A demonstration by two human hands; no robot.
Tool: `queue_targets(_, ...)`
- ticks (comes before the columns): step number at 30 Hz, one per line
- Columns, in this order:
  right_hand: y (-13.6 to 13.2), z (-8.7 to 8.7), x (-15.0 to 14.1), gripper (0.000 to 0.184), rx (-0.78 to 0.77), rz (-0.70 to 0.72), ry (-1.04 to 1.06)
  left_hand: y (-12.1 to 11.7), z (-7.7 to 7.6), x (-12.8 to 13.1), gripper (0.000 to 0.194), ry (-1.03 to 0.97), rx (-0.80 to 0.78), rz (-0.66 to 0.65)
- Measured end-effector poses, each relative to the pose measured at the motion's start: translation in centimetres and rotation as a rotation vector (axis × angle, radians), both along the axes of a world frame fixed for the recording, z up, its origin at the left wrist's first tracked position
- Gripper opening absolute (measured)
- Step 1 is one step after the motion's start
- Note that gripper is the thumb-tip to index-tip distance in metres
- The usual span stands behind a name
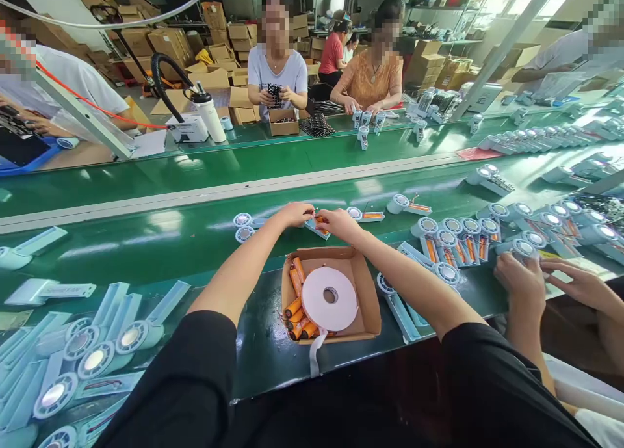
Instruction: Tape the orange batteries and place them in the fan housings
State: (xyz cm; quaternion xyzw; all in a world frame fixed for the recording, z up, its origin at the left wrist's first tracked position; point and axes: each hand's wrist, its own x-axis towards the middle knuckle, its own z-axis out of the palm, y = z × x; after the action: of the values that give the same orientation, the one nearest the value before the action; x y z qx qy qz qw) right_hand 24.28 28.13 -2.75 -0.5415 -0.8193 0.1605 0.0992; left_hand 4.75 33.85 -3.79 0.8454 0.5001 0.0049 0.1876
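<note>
Both of my hands meet over the green conveyor, at a light-blue handheld fan housing with an orange battery at its open handle. My left hand is closed in a pinch at the handle's far end; what sits between its fingertips is too small to make out. My right hand is closed, thumb and fingers gripping the orange battery. Below them, a cardboard box holds a large roll of white tape and several orange batteries with wires. The tape's loose end hangs over the box's front edge.
Light-blue fan housings are piled at the left. More fans with orange batteries stand in rows at the right, beside a co-worker's hands. Across the conveyor, several people sit working. A white device with a black hose stands there too.
</note>
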Motion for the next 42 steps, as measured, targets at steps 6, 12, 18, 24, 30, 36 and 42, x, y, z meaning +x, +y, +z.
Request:
queue_targets(6,0.4,0.3,-0.3,0.043,-0.062,0.036,-0.247,0.4,-0.4,1.0,0.039,-0.058,-0.009,0.045)
queue_targets(12,0.9,0.4,-1.7,0.034,-0.13,0.065,-0.334,0.0,-0.2,2.2,0.032,-0.07,-0.002,0.083)
queue_targets(18,0.6,2.5,-0.7,0.034,-0.131,0.048,-0.232,-2.2,2.4,3.7,0.038,-0.08,0.051,0.017)
queue_targets(24,-9.5,2.8,7.9,0.042,-0.001,-0.205,0.178,-9.9,4.5,2.1,0.04,-0.141,0.074,-0.196)
queue_targets(30,-22.2,-0.8,13.7,0.066,0.06,-0.396,0.707,-18.8,2.4,0.1,0.06,0.045,-0.035,-0.66)
queue_targets(36,-23.7,0.8,11.4,0.059,0.085,-0.476,0.907,-20.4,5.8,0.1,0.048,0.054,0.044,-0.612)
queue_targets(42,-25.8,2.6,3.2,0.051,-0.376,-0.104,1.098,-24.7,8.1,-5.5,0.054,-0.265,0.632,-0.149)
